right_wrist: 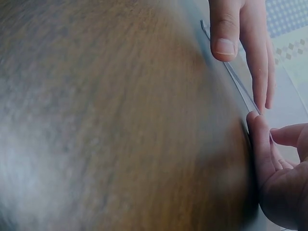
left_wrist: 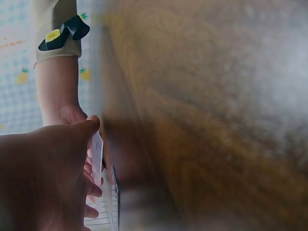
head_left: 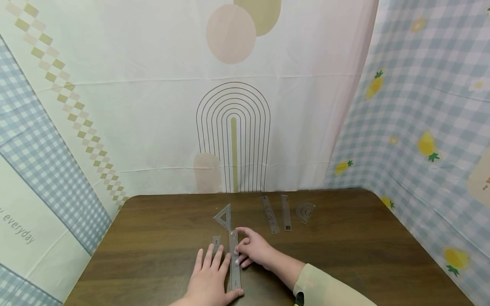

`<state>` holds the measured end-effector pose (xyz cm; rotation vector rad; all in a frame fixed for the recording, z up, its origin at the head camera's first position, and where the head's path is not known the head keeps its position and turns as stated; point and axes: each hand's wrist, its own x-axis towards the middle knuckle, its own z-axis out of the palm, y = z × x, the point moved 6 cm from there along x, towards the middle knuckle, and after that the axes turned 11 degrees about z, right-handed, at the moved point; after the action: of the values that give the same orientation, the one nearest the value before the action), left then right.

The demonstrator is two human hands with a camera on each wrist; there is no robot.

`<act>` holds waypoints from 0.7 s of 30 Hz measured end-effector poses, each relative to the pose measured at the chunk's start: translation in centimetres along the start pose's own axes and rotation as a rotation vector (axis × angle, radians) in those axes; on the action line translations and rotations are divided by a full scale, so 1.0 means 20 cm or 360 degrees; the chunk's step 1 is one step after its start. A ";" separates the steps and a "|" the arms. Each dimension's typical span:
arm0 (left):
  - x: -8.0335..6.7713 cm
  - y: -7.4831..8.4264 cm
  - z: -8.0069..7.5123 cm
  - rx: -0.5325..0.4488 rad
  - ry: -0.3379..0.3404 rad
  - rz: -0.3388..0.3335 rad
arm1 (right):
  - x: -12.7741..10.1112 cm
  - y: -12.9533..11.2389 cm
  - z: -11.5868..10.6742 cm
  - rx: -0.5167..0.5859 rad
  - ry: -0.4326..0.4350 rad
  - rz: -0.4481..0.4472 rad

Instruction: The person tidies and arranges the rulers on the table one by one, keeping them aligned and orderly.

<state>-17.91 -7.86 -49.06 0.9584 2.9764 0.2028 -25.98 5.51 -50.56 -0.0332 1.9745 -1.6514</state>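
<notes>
A clear straight ruler lies on the brown table near the middle of its near edge, long axis running from the near edge toward the far edge. The left hand rests flat on the table just left of the ruler, fingers straight and together, thumb touching the ruler's near end; it grips nothing. The right hand comes in from the right side, fingers loosely curled, fingertips touching the ruler's right edge about mid-length; the right wrist view shows the thumb against the ruler's thin edge, though whether the edge is pinched cannot be told. Both hands are in contact, one to each side of the ruler, the left nearer its near end. A short clear strip lies just left of the ruler, beyond the left fingertips. A clear set square lies just beyond the ruler's far end. Toward the far edge, well apart to the right, lie two further straight rulers and a protractor.
</notes>
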 end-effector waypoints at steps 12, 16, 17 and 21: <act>-0.03 -0.02 0.01 -0.0018 -0.0031 -0.0032 | 0.00 -0.01 0.03 -0.0070 0.0029 0.0056; -0.03 -0.02 0.02 -0.0018 -0.0041 -0.0039 | 0.00 -0.03 0.04 -0.0137 0.0048 0.0062; -0.03 -0.02 0.02 -0.0020 -0.0045 -0.0042 | 0.00 -0.03 0.04 -0.0156 0.0056 0.0064; -0.04 -0.03 0.02 -0.0031 -0.0068 -0.0050 | -0.01 -0.04 0.04 -0.0241 0.0098 0.0052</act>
<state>-17.60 -8.64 -49.59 0.9012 2.9429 0.2076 -25.78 4.57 -49.86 -0.0070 2.1318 -1.4955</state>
